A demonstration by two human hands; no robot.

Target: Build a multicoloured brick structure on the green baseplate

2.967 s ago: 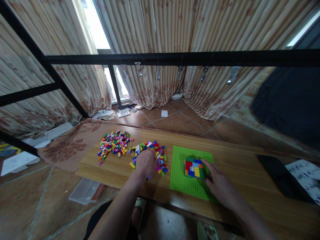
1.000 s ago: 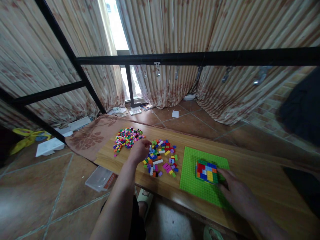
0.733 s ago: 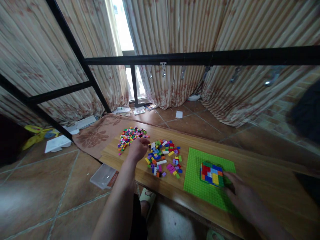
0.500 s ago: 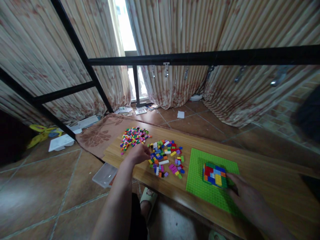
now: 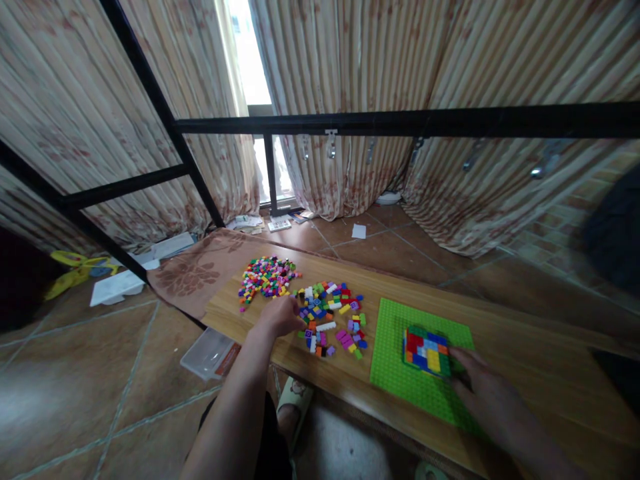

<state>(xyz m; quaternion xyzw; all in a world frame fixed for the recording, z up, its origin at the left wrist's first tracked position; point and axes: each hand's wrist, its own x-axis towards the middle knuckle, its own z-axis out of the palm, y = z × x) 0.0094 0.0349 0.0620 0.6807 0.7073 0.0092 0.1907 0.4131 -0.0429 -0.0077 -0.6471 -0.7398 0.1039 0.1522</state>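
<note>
From where I stand, the right hand (image 5: pixel 483 387) is nearest, half open, fingertips at the right side of the brick block (image 5: pixel 427 351); whether it grips or merely steadies, I can't tell. The block sits on the green baseplate (image 5: pixel 393 377), near the tabletop's (image 5: pixel 530 360) front edge. The left hand (image 5: pixel 277 317) has shifted from the middle of the loose bricks (image 5: pixel 327 326) to their left side, leaving most of them uncovered to choose from. Its fingers are curled close together; any brick inside is hidden. That hand blocks my view of the spread's left fringe. Below the front edge, a clear box (image 5: pixel 207 353) lies on the floor. Toward the tabletop's far left corner is a pile of smaller bricks (image 5: pixel 267 277). Beyond, a black rail (image 5: pixel 400 125) crosses before the curtains (image 5: pixel 350 60).
</note>
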